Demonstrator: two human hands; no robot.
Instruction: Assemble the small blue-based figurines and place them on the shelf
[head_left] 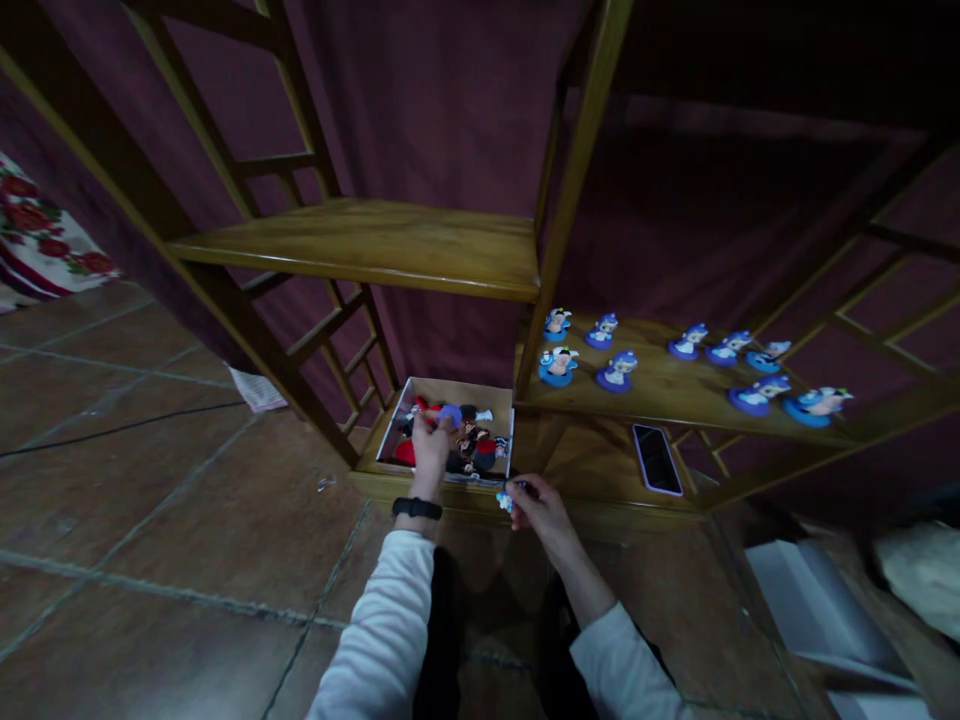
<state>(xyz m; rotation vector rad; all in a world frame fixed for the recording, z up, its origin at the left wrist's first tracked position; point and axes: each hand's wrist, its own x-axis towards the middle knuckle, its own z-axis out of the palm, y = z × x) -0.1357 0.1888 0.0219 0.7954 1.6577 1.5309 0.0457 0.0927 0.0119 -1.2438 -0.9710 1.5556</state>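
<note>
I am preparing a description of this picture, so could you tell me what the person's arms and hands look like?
The left sleeve is whitish, creased, and ends near a black wristband; the right sleeve, also whitish, ends farther up the forearm. The left hand and right hand wear no gloves.

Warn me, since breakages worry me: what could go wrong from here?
The small white-and-blue figurine held by the right hand could slip onto the brown tiled floor.

Red and black figurines lie jumbled in the open white cardboard box, so the left hand inside might scuff them.

The rightmost pale, blue-based figurine stands near the front edge of the wooden shelf; a bump might topple it.
</note>
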